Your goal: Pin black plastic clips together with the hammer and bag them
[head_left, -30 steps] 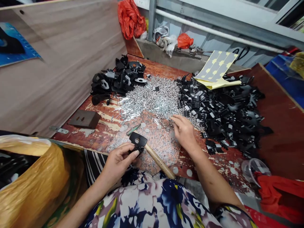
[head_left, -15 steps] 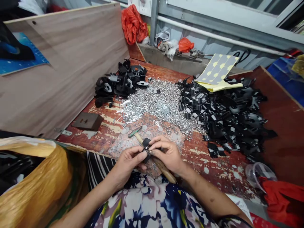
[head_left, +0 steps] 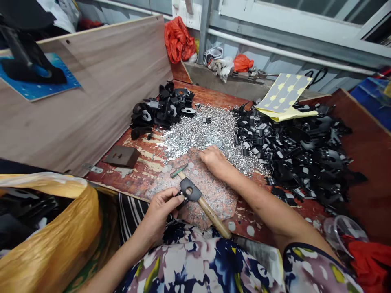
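My left hand (head_left: 165,205) pinches a black plastic part (head_left: 192,189) with a round hole between thumb and fingers. The part is held over the wooden handle of a hammer (head_left: 214,217), which lies on a speckled pinkish stone slab (head_left: 191,211). Stretched forward, my right hand (head_left: 214,160) is at the near edge of a heap of small silvery metal pins (head_left: 210,118). Its fingers are curled together, and whatever is in them is hidden.
Black plastic parts are heaped at the right (head_left: 290,150) and back left (head_left: 161,108). A grey-and-yellow sticker sheet (head_left: 284,93) tops the right heap. At left stand a brown block (head_left: 122,156) and a yellow bag (head_left: 82,219); a wooden board (head_left: 116,77) walls that side.
My right hand has left the black plastic part and reached forward to the metal pins. My left hand keeps hold of the part, now turned so its hole shows. The view has shifted slightly.
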Demonstrator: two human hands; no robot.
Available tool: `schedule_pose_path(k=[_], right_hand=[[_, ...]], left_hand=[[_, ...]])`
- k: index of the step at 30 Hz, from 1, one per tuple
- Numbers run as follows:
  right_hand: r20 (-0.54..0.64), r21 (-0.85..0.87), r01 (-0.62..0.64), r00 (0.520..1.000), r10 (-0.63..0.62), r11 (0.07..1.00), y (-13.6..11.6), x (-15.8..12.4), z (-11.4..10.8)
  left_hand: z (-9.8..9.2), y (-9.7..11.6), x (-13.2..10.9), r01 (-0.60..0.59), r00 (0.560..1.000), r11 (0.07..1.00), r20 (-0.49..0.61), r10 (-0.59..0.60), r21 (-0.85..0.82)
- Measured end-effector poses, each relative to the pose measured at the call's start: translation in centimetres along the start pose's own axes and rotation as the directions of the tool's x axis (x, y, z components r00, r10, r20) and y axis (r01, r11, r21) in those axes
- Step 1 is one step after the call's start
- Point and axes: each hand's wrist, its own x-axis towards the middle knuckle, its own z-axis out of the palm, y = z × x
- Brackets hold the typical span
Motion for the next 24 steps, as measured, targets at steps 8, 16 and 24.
schedule_pose_path(k=[8, 16, 24], right_hand=[[-0.028, -0.028, 0.037, 0.999, -0.038, 0.999, 1.2, 0.8, -0.2], [-0.248, 0.672, 0.077, 0.961, 0.125, 0.737, -7.7, -4.3, -2.7], [-0.336, 0.48, 0.134, 0.941, 0.041, 0.867, -11.1, -4.6, -1.8]], left_hand=[[-1.7, 0.8, -0.1, -0.006, 0.997, 0.959, -0.078, -0.017, -0.284], [-1.5, 1.0, 0.8, -0.023, 0.996, 0.912, -0.093, -0.016, -0.409], [-0.5, 0.6, 0.9, -0.032, 0.999, 0.906, -0.016, 0.028, -0.421]])
